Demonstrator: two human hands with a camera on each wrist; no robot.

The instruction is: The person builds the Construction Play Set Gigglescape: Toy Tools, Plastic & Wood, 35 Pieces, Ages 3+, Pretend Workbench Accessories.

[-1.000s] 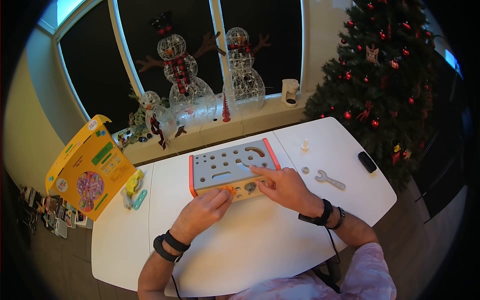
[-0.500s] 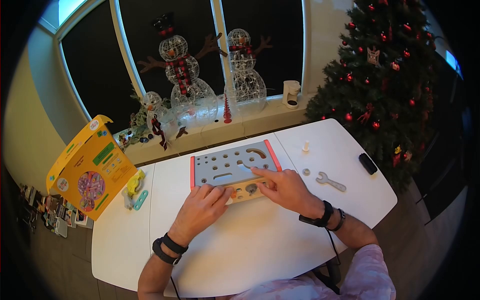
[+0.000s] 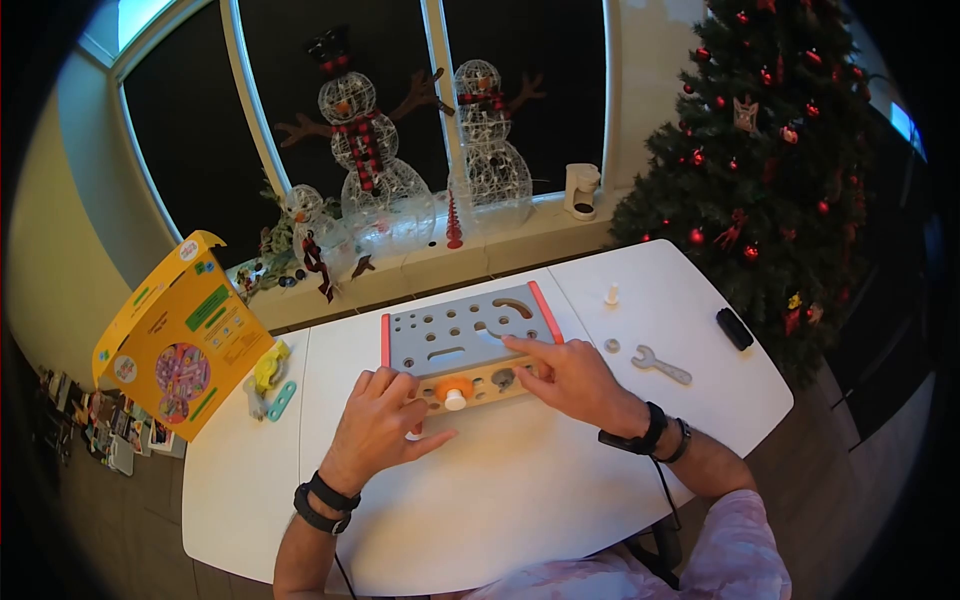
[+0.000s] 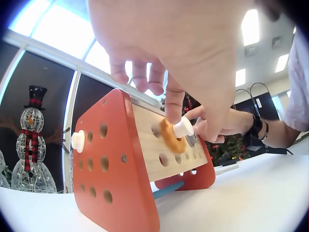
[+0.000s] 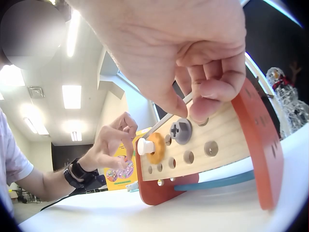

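A toy workbench [image 3: 468,342] with a grey top, wooden front panel and red end plates stands on the white table. On its front panel sit an orange disc [image 5: 156,150] with a white bolt [image 5: 144,146] through it, and a grey cross-slotted bolt [image 5: 181,131]. My left hand [image 3: 378,425] is at the panel's left part, thumb stretched out and fingers loosely bent, holding nothing; one fingertip comes close to the orange disc in the left wrist view. My right hand [image 3: 575,382] grips the bench's front upper edge, index finger on top and thumb down at the front.
Right of the bench lie a grey wrench [image 3: 662,364], a grey nut [image 3: 612,345], a white peg [image 3: 612,295] and a black object [image 3: 735,326]. At left stand a yellow box [image 3: 150,345], yellow pieces [image 3: 269,366] and a teal strip [image 3: 282,399]. A blue rod [image 5: 217,181] runs beneath the panel.
My left hand has let go of the orange disc and white bolt and moved left, uncovering them on the front panel. My right hand stays in place on the bench.
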